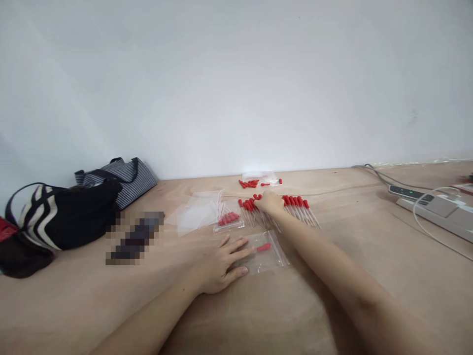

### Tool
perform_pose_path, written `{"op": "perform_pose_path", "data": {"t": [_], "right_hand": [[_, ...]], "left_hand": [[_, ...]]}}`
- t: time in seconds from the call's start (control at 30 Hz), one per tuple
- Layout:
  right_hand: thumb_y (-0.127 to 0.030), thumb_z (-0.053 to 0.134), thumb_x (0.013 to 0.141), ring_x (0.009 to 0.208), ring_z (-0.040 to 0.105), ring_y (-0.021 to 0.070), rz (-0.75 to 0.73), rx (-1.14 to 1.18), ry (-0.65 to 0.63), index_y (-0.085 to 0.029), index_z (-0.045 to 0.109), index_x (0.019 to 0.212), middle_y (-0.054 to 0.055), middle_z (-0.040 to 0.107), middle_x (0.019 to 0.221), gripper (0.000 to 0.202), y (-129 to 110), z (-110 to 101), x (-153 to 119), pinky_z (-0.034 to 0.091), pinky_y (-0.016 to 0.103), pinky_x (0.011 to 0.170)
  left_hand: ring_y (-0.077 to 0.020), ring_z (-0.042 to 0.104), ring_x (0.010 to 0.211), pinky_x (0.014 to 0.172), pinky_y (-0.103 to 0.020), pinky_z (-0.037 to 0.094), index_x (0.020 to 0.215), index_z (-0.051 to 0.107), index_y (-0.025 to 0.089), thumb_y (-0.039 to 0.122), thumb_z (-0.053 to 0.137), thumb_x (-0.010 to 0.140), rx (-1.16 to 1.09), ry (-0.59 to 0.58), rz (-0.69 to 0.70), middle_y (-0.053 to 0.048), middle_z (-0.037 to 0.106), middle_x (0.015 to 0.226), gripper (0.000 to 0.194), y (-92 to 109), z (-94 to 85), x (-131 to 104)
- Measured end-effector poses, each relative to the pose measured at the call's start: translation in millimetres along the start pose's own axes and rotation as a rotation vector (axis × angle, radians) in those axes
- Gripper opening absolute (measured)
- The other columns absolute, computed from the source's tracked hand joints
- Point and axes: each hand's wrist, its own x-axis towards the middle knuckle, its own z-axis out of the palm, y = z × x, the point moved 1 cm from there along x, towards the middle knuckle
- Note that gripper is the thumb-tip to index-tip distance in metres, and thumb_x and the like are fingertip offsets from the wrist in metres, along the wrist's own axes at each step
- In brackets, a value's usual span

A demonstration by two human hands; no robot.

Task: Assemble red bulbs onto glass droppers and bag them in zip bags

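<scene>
My left hand lies with its fingers spread, the fingertips on the left part of a clear zip bag. Inside or on that bag is one red-bulbed dropper. Farther back, my right hand reaches into a row of red-bulbed droppers with thin pale stems. Its fingers are bent down at the red bulbs; what they hold, if anything, is hidden. Left of the row lies a zip bag with several red-bulbed droppers in it.
Flat clear bags lie left of the filled bag. Loose red bulbs lie near the wall by another bag. Black and striped bags stand at left beside a pixelated object. A power strip with cables is at right.
</scene>
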Motion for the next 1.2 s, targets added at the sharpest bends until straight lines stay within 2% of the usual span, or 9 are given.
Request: {"op": "perform_pose_path", "data": {"t": [0.13, 0.23, 0.3, 0.37, 0.63, 0.77, 0.87, 1.0, 1.2], "right_hand": [[-0.037, 0.048, 0.074, 0.069, 0.06, 0.0193, -0.067, 0.164, 0.051, -0.018, 0.051, 0.064, 0.004, 0.06, 0.063, 0.022, 13, -19, -9, 0.044, 0.029, 0.062], [-0.044, 0.031, 0.083, 0.06, 0.057, 0.0131, -0.124, 0.359, 0.129, -0.019, 0.045, 0.083, 0.0, 0.058, 0.065, 0.028, 43, -33, -30, 0.044, 0.025, 0.055], [-0.05, 0.042, 0.078, 0.051, 0.053, 0.0124, -0.169, 0.761, 0.196, -0.02, 0.037, 0.091, -0.005, 0.052, 0.056, 0.032, 67, -38, -51, 0.043, 0.025, 0.049], [-0.05, 0.056, 0.069, 0.048, 0.052, 0.0117, -0.137, 0.956, 0.179, -0.023, 0.031, 0.097, -0.008, 0.052, 0.056, 0.046, 86, -38, -72, 0.044, 0.025, 0.048], [-0.053, 0.064, 0.061, 0.052, 0.056, 0.012, -0.016, 1.098, -0.005, -0.023, 0.032, 0.098, -0.006, 0.056, 0.062, 0.057, 91, -26, -109, 0.048, 0.028, 0.054], [-0.056, 0.058, 0.066, 0.057, 0.057, 0.0134, -0.057, 1.002, -0.127, -0.02, 0.045, 0.088, -0.001, 0.058, 0.065, 0.043, 92, -26, -110, 0.047, 0.031, 0.058], [-0.049, 0.056, 0.072, 0.068, 0.057, 0.0165, -0.258, 0.722, -0.179, -0.02, 0.058, 0.085, 0.003, 0.062, 0.074, 0.032, 94, -31, -113, 0.045, 0.035, 0.068], [-0.036, 0.061, 0.071, 0.085, 0.055, 0.0207, -0.561, 0.327, -0.132, -0.025, 0.063, 0.082, 0.002, 0.064, 0.083, 0.015, 93, -39, -117, 0.031, 0.046, 0.088], [-0.027, 0.057, 0.076, 0.095, 0.052, 0.0202, -0.794, 0.107, -0.125, -0.027, 0.063, 0.082, 0.0, 0.064, 0.079, 0.008, 87, -36, -121, 0.019, 0.047, 0.09]], "left_hand": [[-0.0222, 0.023, 0.13, 0.107, -0.05, 0.01, 0.132, 0.029, 0.033, 0.042, 0.037, 0.088, -0.04, 0.004, 0.0, -0.002, 0.028, 0.141, 0.045, 2, -1.6, 0], [-0.0226, 0.025, 0.129, 0.107, -0.05, 0.01, 0.133, 0.026, 0.032, 0.042, 0.038, 0.088, -0.055, 0.014, -0.011, -0.002, 0.028, 0.141, 0.048, 3, -2.9, 1], [-0.0224, 0.025, 0.129, 0.107, -0.05, 0.011, 0.134, 0.024, 0.031, 0.043, 0.038, 0.088, -0.053, 0.018, -0.016, -0.002, 0.028, 0.141, 0.049, 4, -3.4, 1], [-0.0218, 0.024, 0.129, 0.108, -0.049, 0.01, 0.135, 0.023, 0.031, 0.044, 0.037, 0.088, -0.047, 0.015, -0.017, -0.002, 0.028, 0.141, 0.05, 4, -3.5, 2], [-0.0211, 0.023, 0.13, 0.108, -0.047, 0.01, 0.136, 0.016, 0.03, 0.046, 0.034, 0.088, -0.018, 0.005, -0.023, -0.001, 0.026, 0.142, 0.054, 1, -1.5, 2], [-0.0216, 0.021, 0.13, 0.108, -0.047, 0.01, 0.137, 0.017, 0.029, 0.047, 0.033, 0.088, -0.006, -0.002, -0.037, -0.002, 0.026, 0.142, 0.055, 1, -1.8, 2], [-0.0218, 0.023, 0.13, 0.108, -0.047, 0.01, 0.136, 0.018, 0.029, 0.047, 0.034, 0.088, -0.01, 0.0, -0.032, -0.002, 0.027, 0.141, 0.054, 2, -2.7, 2], [-0.0228, 0.023, 0.13, 0.108, -0.048, 0.011, 0.136, 0.019, 0.028, 0.047, 0.034, 0.088, -0.008, -0.001, -0.035, -0.003, 0.029, 0.141, 0.054, 3, -2.9, 3], [-0.0223, 0.024, 0.129, 0.108, -0.049, 0.011, 0.136, 0.021, 0.027, 0.044, 0.035, 0.088, -0.01, 0.0, -0.02, -0.003, 0.028, 0.141, 0.053, 3, -2.1, 4]]}}
